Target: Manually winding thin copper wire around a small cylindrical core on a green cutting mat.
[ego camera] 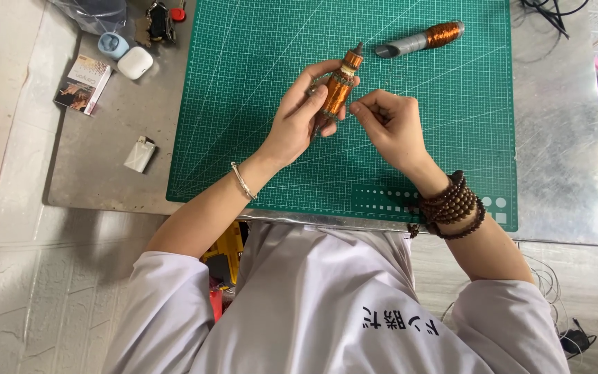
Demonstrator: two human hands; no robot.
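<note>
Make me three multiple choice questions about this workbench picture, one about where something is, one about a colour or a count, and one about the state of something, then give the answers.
1. Where does the second copper-wound rotor lie?
A. on the green cutting mat's far right part
B. on the floor
C. in the person's lap

2. What colour is the cutting mat?
A. blue
B. green
C. black

3. How is the copper-wound rotor in hand held?
A. lying flat on the mat, untouched
B. gripped in the left hand, raised over the mat
C. clamped in a vice

Answers:
1 A, it rests on the mat near the far edge.
2 B, the gridded mat is green.
3 B, the left hand wraps it, while the right hand pinches beside it.
</note>
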